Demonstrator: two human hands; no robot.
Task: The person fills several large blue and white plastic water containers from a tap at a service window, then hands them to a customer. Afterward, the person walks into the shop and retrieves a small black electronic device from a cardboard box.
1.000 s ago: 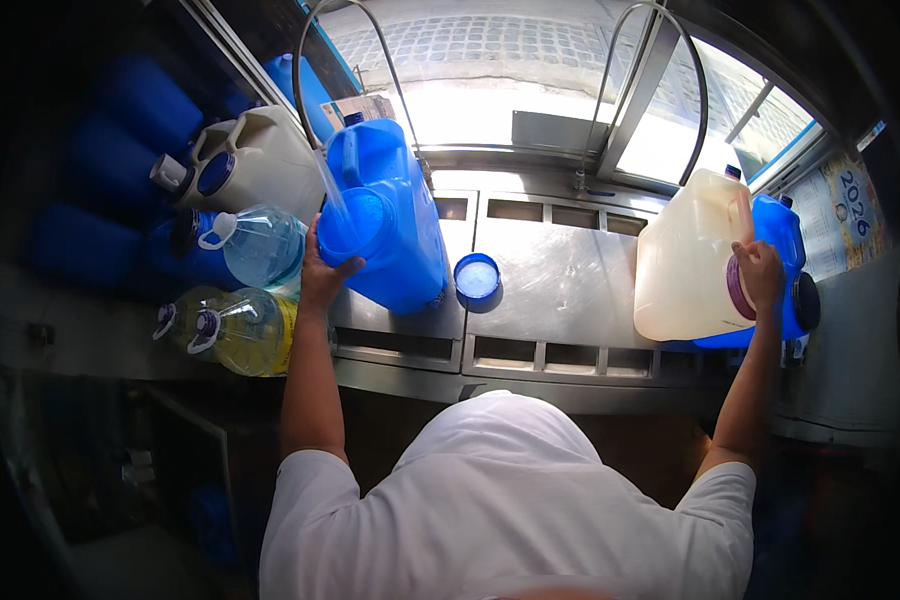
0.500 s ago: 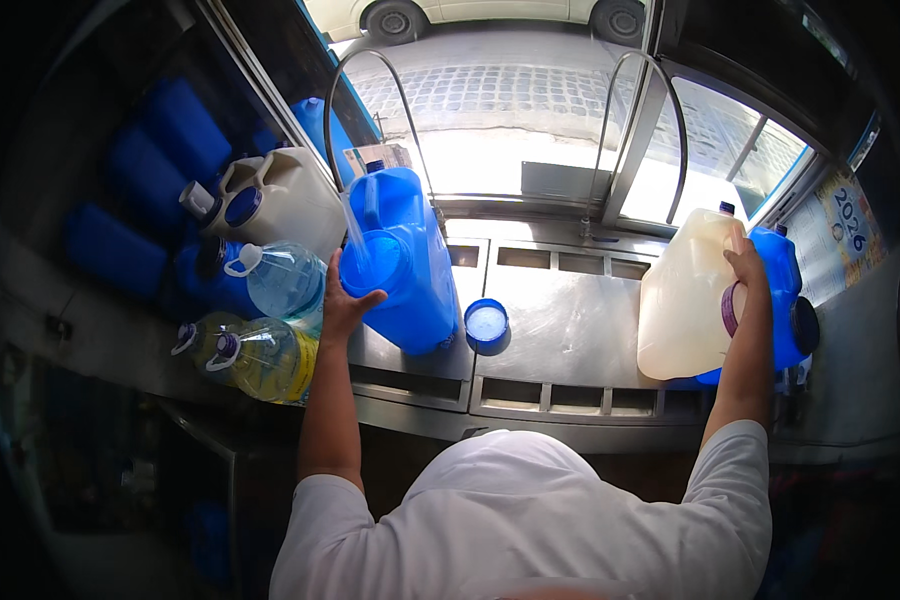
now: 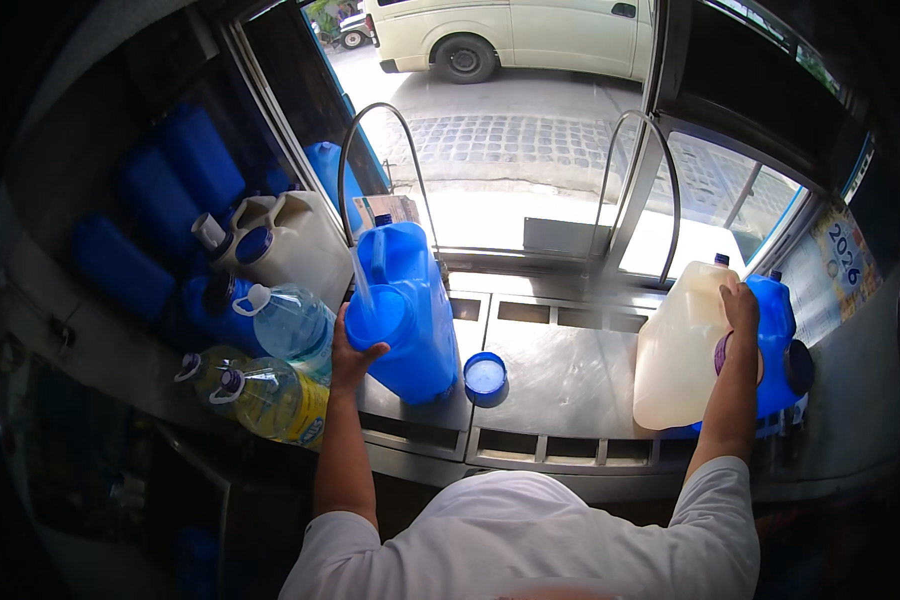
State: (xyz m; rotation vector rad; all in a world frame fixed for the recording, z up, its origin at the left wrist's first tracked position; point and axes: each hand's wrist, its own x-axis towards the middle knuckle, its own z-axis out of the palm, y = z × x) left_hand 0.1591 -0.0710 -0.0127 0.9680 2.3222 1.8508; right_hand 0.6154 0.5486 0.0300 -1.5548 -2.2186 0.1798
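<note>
Blue jug (image 3: 420, 345) stands right of the left hand (image 3: 353, 354) cupping it

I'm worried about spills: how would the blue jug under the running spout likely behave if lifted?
The blue jug could be heavy, since liquid streams into it. Its uncapped mouth may let contents slosh out. Its smooth moulded walls look fairly stiff.

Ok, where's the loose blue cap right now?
In the head view, the blue cap lies near the middle on the metal counter, just right of the blue jug the left hand touches.
</note>
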